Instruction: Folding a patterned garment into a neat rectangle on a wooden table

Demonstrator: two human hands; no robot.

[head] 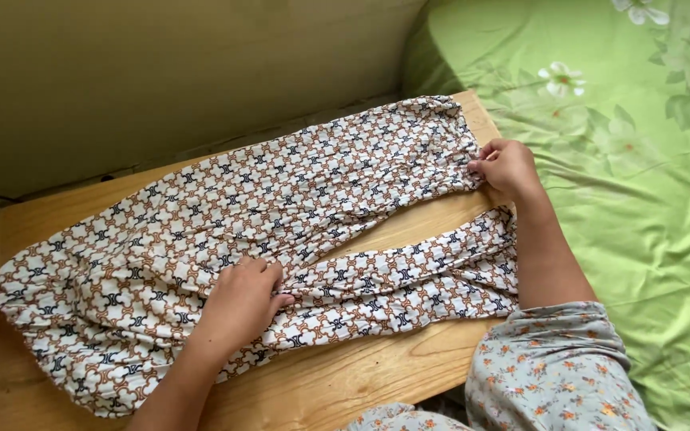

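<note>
A pair of soft pants (225,231) lies spread out flat on a wooden table (345,383). The pants are white with little brown and dark blue shapes all over. The two legs point away toward the right and split apart there, so a strip of bare wood shows between them.

The left hand (241,299) rests on the middle of the pants, right where the legs start to part. Its fingers are curled and pinch a small fold of cloth. The wide top part of the pants bunches up off to the left of this hand.

The right hand (506,165) is at the end of the far leg. Its fingertips are closed on the edge of the cloth. The near leg lies just under that arm, and the flowery sleeve (557,367) hangs over the table edge.

Right beside this hand is a green bed sheet (648,199) with white flowers. A plain wall (161,72) stands behind the table.
</note>
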